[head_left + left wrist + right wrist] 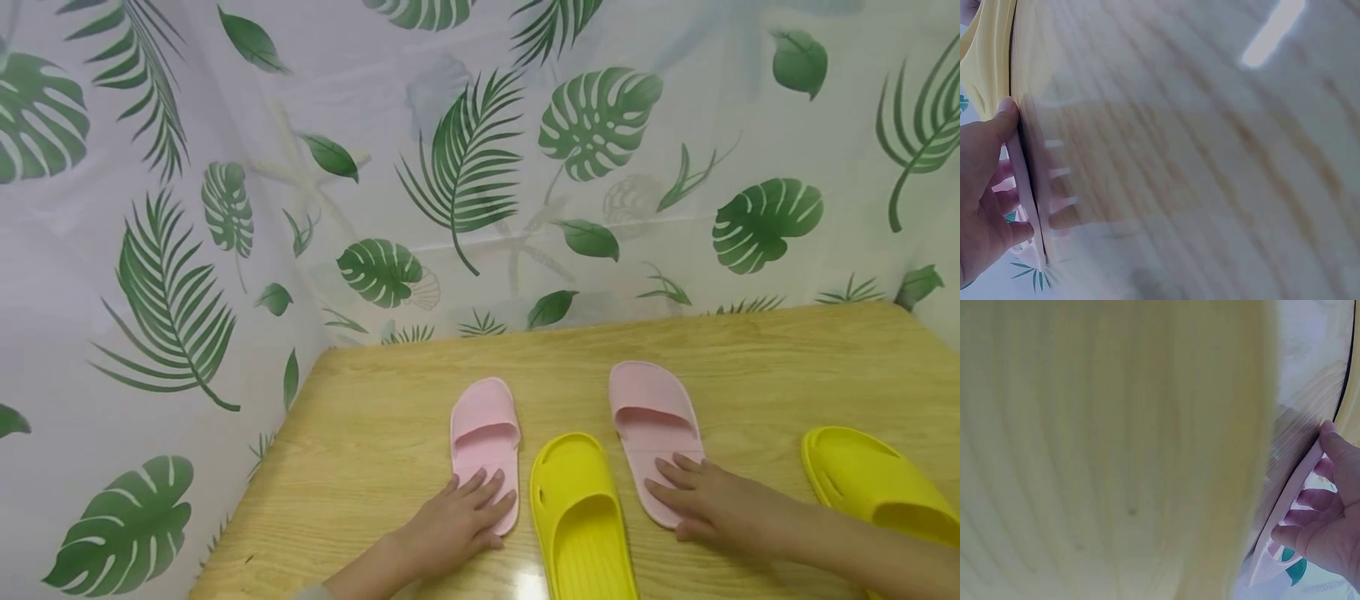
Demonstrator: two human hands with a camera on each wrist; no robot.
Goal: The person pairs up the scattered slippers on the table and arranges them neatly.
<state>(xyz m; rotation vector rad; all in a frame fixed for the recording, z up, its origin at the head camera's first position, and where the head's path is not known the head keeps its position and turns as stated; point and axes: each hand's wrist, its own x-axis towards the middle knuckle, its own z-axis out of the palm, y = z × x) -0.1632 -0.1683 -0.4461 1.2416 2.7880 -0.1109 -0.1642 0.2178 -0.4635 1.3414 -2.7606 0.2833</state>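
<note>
Two pink slippers lie sole down on the wooden surface in the head view, toes pointing away. My left hand (459, 523) rests on the heel part of the left pink slipper (484, 407), fingers spread and fairly straight. On the heel part of the right pink slipper (651, 390) my right hand (716, 498) lies with its fingers stretched out. In the left wrist view, the left thumb and fingertips touch the thin pink sole (1022, 178). The right wrist view has the right hand (1332, 515) touching the other pink sole (1294, 484) likewise.
A yellow slipper (576, 471) stands between the pink ones, its heel cut off by the frame. Another yellow slipper (862, 467) lies far right, partly behind my right forearm. The wooden surface (375, 433) meets a leaf-patterned sheet (480, 275) at the back and left.
</note>
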